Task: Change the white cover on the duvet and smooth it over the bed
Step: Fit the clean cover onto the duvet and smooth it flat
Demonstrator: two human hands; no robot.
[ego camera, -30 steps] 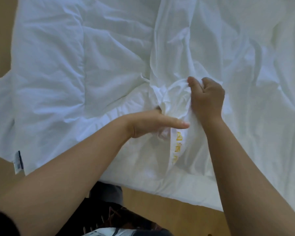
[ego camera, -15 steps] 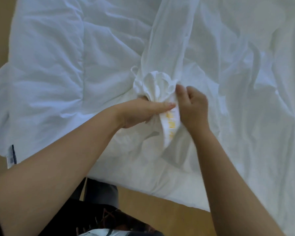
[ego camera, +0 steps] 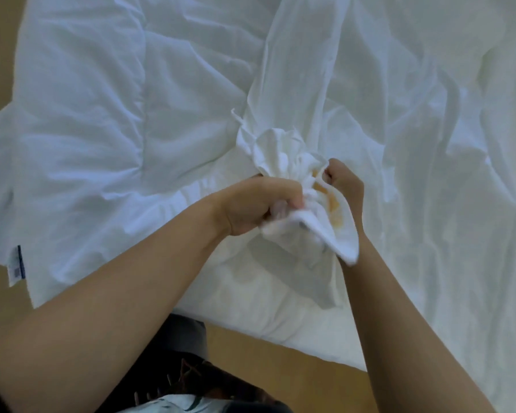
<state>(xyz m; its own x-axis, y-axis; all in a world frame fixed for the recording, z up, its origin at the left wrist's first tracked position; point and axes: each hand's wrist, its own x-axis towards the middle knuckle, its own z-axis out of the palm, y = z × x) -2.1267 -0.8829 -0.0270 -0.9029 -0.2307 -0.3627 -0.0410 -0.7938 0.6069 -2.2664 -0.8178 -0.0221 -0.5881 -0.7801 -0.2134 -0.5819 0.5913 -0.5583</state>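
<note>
White duvet cover (ego camera: 283,150) is bunched near the duvet (ego camera: 102,114) edge; the left hand (ego camera: 251,207) and the right hand (ego camera: 344,186) both clutch its gathered fabric.

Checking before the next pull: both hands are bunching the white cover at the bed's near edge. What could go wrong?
The left hand and right hand grip one tight wad of the cover; a hard tug may drag the duvet, whose near corner already overhangs the floor. The wad may also leave creases.
</note>
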